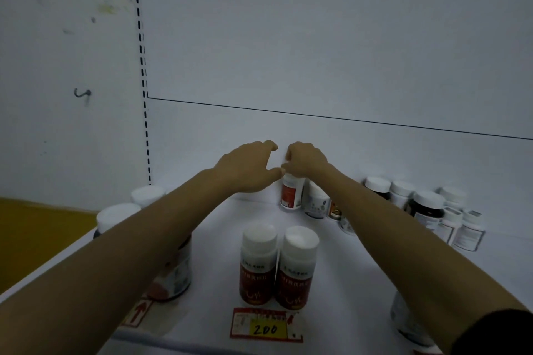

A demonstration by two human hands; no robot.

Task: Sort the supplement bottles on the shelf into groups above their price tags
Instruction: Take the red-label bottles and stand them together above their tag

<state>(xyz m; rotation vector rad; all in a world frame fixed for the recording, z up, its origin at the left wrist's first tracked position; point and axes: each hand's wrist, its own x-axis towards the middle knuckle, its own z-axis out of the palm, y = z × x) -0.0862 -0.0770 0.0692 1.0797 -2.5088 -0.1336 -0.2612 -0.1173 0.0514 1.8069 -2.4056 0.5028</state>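
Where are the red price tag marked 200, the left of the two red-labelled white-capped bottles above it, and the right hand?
red price tag (266,326), head view, yellow patch
left red-labelled bottle (257,265), head view, label
right hand (306,160), head view, back

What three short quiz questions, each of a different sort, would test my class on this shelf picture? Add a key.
1. True or false: the two red-labelled bottles at the front stand side by side above the price tag marked 200.
2. Which hand closes over the cap of the small red-labelled bottle at the back of the shelf? A. left hand B. right hand
3. Fill in: the caps of those front bottles are ____ in colour.

Key: 1 true; 2 B; 3 white.
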